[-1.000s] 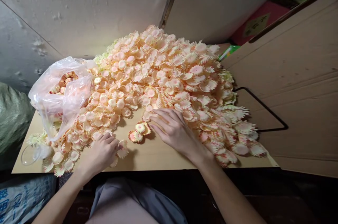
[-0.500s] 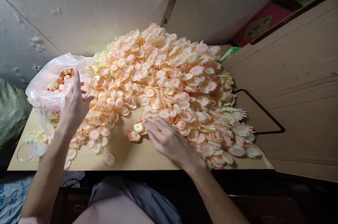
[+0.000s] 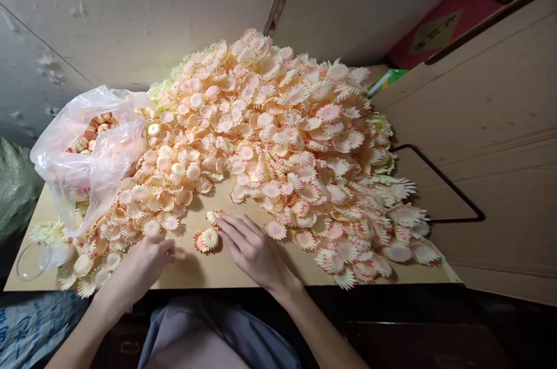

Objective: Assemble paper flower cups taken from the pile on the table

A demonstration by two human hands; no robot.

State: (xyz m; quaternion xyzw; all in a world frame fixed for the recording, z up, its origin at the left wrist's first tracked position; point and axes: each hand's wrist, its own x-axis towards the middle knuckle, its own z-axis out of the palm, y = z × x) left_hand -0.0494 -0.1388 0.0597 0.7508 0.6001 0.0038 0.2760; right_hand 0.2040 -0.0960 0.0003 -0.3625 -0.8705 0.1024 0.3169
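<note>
My left hand (image 3: 150, 261) is low over the left front of the table, fingers curled together; whatever may be in them is hidden. My right hand (image 3: 250, 247) has its fingers pressed together at the tips on a scalloped flower disc (image 3: 212, 218), cream with red edges. Just below that disc, a small cluster of flower discs (image 3: 206, 239) lies on the tabletop. Behind both hands spreads a large heap of pale pink and cream flower discs (image 3: 261, 119), with notched edges tipped red.
A translucent plastic bag (image 3: 108, 172) with small rounded pieces (image 3: 93, 132) stands at the left. A clear round ring (image 3: 32, 261) lies at the table's left front. Cardboard (image 3: 474, 172) with a black metal bracket (image 3: 456, 189) borders the right. A wall (image 3: 152, 9) rises behind.
My left hand has moved from the plastic bag down towards the front edge, its fingers going from spread to curled. My right hand has shifted slightly left and down with the view.
</note>
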